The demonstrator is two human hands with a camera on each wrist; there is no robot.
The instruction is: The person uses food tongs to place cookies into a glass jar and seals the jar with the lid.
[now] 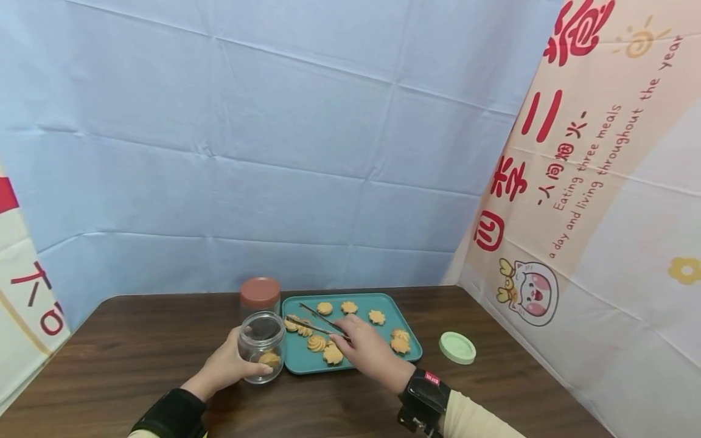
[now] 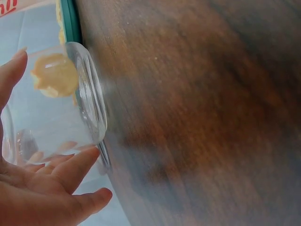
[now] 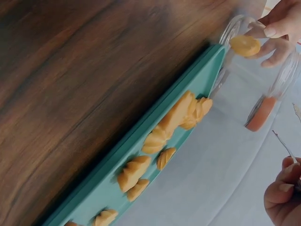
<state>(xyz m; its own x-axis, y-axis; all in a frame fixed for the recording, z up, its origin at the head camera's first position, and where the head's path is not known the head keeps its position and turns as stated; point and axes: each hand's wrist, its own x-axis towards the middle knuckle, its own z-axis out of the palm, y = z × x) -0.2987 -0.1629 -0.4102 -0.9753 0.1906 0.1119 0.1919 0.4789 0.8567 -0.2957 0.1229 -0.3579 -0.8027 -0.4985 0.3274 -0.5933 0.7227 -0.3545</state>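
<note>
My left hand [image 1: 221,365] grips a clear open jar [image 1: 261,325] left of the teal tray [image 1: 306,363], thumb along its side. A golden cookie [image 2: 55,75] lies low inside the jar, seen through the wall. Above the tray, my right hand [image 1: 368,348] holds metal tongs [image 1: 320,317], whose arms point left toward the jar. The tong tips stand apart with nothing between them in the right wrist view. Several piped and flower-shaped cookies [image 1: 332,354] lie on the tray, some overlapping, under and around the tongs.
Behind the jar stands another jar with an orange-brown lid [image 1: 260,292]. A pale green lid [image 1: 457,348] lies on the dark wooden table [image 1: 328,407] to the right of the tray. Blue cloth [image 1: 306,152] hangs behind, and a printed cloth [image 1: 591,182] borders the right side.
</note>
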